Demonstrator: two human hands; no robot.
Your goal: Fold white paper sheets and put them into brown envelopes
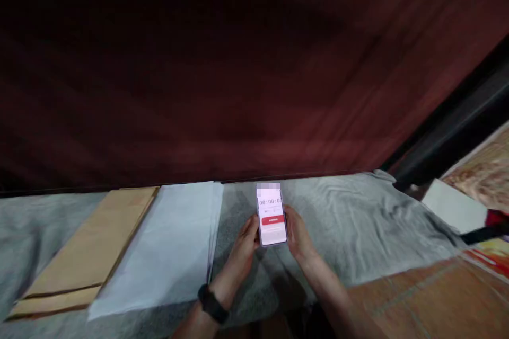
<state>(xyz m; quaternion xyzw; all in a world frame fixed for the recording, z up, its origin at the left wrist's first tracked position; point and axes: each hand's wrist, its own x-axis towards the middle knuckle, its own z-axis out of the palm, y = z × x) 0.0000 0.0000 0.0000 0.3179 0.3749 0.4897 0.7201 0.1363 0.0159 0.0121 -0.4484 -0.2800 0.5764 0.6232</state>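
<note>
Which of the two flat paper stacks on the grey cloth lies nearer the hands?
The white rectangular stack of paper sheets: it lies between the left hand and the brown rectangular paper stack, which is farther left.

Left fingers (pixel 250 226) — curled | right fingers (pixel 292 217) — curled | forearms (pixel 324 279) angled inward
</note>
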